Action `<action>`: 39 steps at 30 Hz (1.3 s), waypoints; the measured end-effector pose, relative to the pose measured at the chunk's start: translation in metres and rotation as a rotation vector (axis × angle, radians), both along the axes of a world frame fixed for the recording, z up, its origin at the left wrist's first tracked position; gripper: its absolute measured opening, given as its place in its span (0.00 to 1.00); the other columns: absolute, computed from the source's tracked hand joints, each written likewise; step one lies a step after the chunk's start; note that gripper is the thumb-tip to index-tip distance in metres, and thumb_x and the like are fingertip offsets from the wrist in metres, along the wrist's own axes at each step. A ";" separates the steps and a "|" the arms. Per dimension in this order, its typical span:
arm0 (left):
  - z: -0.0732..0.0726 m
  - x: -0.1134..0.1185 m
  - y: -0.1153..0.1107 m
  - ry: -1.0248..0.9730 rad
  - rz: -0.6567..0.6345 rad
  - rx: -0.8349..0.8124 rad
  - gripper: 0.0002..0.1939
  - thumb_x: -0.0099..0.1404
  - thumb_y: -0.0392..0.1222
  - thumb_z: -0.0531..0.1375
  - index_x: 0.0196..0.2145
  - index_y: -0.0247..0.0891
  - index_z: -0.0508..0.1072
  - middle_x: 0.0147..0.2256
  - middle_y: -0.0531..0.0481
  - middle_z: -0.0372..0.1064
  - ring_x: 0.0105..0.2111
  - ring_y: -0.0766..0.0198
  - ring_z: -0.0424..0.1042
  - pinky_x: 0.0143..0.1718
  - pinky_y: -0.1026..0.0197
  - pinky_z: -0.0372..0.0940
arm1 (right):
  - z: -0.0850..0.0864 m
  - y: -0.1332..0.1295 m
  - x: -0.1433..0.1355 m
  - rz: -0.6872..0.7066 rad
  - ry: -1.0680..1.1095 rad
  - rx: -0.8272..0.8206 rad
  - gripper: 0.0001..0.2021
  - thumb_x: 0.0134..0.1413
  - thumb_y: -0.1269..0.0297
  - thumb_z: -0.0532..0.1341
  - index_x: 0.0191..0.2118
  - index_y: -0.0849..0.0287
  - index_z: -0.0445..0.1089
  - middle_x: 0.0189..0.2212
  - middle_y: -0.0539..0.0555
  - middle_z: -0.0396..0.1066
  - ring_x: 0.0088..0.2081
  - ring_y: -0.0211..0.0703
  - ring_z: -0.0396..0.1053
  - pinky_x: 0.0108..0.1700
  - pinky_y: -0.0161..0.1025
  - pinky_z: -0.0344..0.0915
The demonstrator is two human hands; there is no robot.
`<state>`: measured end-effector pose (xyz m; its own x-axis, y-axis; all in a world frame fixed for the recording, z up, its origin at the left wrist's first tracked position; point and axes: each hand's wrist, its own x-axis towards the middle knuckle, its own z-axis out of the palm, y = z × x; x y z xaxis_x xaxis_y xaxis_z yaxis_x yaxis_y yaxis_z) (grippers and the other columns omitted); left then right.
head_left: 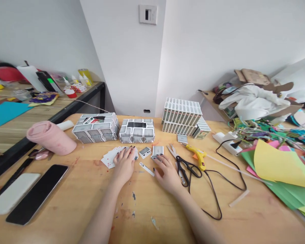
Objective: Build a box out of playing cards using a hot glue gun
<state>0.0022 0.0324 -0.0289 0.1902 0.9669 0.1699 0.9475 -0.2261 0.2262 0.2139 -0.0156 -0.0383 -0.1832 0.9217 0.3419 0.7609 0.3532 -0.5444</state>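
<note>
My left hand [124,166] lies flat with fingers apart on a fan of face-up playing cards [109,158], partly covering them. My right hand [167,173] rests with fingers spread, its fingertips touching the lower edge of a face-down playing card [158,150]. Between the hands lie a cut card piece [144,152] and a narrow card strip [146,169]. Black-handled scissors [183,166] lie just right of my right hand, beside a yellow glue gun [198,156]. Behind the hands stand two boxes covered in playing cards, a longer one [95,130] and a shorter one [137,131].
Stacked card packs [181,117] stand at the back, near a white power strip [227,142]. A black cord [215,193] loops on the right. Coloured paper [282,166] covers the right side. A phone [38,193] and a pink roll [52,138] lie left.
</note>
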 end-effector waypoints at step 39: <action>0.012 0.032 -0.023 -0.944 -0.149 0.128 0.09 0.63 0.39 0.56 0.35 0.42 0.77 0.35 0.48 0.76 0.40 0.58 0.73 0.45 0.53 0.67 | -0.007 0.002 -0.004 -0.190 0.455 -0.031 0.19 0.51 0.63 0.60 0.50 0.59 0.70 0.52 0.62 0.68 0.53 0.54 0.66 0.55 0.53 0.62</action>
